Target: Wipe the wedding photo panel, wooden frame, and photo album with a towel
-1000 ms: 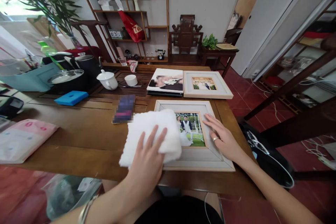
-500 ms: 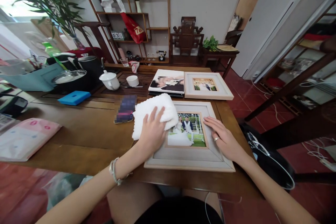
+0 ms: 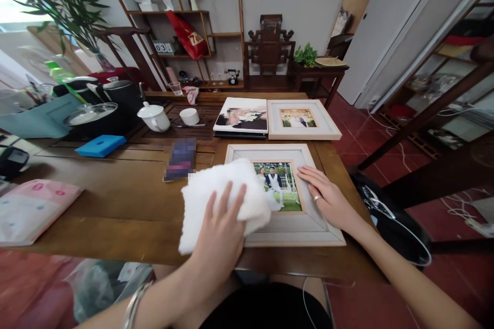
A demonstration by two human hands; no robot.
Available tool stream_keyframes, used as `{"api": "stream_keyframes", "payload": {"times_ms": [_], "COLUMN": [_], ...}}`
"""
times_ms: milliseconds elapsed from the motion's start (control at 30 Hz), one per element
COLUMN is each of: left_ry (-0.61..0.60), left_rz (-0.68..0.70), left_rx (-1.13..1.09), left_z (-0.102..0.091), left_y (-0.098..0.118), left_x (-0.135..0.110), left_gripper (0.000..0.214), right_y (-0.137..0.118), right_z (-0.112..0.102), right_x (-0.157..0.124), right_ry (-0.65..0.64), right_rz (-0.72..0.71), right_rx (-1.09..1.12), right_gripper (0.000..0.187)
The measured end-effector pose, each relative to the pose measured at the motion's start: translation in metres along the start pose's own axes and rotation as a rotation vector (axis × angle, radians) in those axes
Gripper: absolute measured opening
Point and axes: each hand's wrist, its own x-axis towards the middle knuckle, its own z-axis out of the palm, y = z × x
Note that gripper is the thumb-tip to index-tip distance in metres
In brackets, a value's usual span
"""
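My left hand [image 3: 221, 229] is pressed on a folded white towel [image 3: 208, 193], its fingers spread over the cloth and the thumb hidden. The towel covers the lower left of a pale picture frame [image 3: 266, 239] lying face up at the table's near edge, and part of the photo [image 3: 283, 187] inside it. The photo shows two people outdoors on grass. My right hand [image 3: 326, 198] lies flat on the frame's right side, fingers stretched out, fingertips near the photo's edge; it wears a ring.
Behind lie a second framed photo [image 3: 303, 131] and a stacked photo panel [image 3: 241, 117]. A phone [image 3: 180, 159], blue box [image 3: 101, 146], lidded white cup [image 3: 154, 116], small white cup [image 3: 189, 116] and pink-white packet [image 3: 36, 211] are on the wooden table [image 3: 123, 200].
My left hand has slid the towel toward me, from the frame's upper left to its lower left corner. The right hand stays on the frame. The view has shifted slightly.
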Motion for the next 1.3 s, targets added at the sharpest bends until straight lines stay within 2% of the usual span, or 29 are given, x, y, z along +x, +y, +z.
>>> {"api": "stream_keyframes", "payload": {"times_ms": [133,200,267,367,467,533,633,700,833,967,1067,1167,1233,1300], "left_ry": [-0.033,-0.038,-0.052,-0.075,-0.069,-0.02,0.034,0.001,-0.083,-0.04,-0.032,-0.058,-0.102,-0.159], "left_rz": [-0.054,-0.071,-0.072,-0.035,0.04,0.096,0.129,0.133,0.085,0.029,-0.007,-0.012,-0.008,0.011], "left_rx": [-0.04,-0.051,-0.044,-0.032,-0.047,-0.086,-0.159,-0.159,-0.075,-0.028,0.002,0.008,-0.001,-0.011], "left_z": [0.013,0.014,0.013,0.006,-0.002,-0.005,-0.005,-0.001,0.01,0.021,0.023,0.017,0.008,-0.001], "left_y": [-0.034,-0.045,-0.049,-0.04,-0.017,-0.001,0.012,0.01,-0.018,-0.048,-0.06,-0.061,-0.053,-0.038], "left_x": [0.056,0.07,0.07,0.043,-0.003,-0.03,-0.044,-0.031,0.027,0.086,0.112,0.111,0.093,0.064], "left_gripper": [0.036,0.041,0.04,0.029,0.015,0.012,0.01,0.014,0.028,0.042,0.046,0.045,0.042,0.037], "right_y": [-0.001,0.0,0.002,0.003,0.003,0.002,0.001,0.0,0.001,0.004,0.006,0.006,0.005,0.005], "right_z": [0.0,0.0,0.0,0.001,0.002,0.002,0.001,0.0,0.001,0.002,0.003,0.005,0.006,0.006], "right_x": [-0.001,-0.001,-0.001,0.0,0.0,0.0,0.0,0.0,-0.002,-0.003,-0.003,-0.003,-0.004,-0.004], "right_ry": [-0.001,-0.003,-0.001,0.0,-0.002,0.0,0.001,-0.001,0.015,0.015,0.019,0.026,0.033,0.04], "right_rz": [0.009,0.005,-0.001,-0.008,-0.002,0.006,0.01,0.004,-0.014,-0.033,-0.03,-0.022,-0.021,-0.017], "right_rx": [0.001,-0.005,-0.01,-0.016,-0.041,-0.051,-0.048,-0.046,-0.054,-0.047,-0.044,-0.054,-0.057,-0.053], "right_gripper": [0.04,0.04,0.041,0.042,0.042,0.042,0.043,0.043,0.044,0.047,0.05,0.052,0.053,0.053]}}
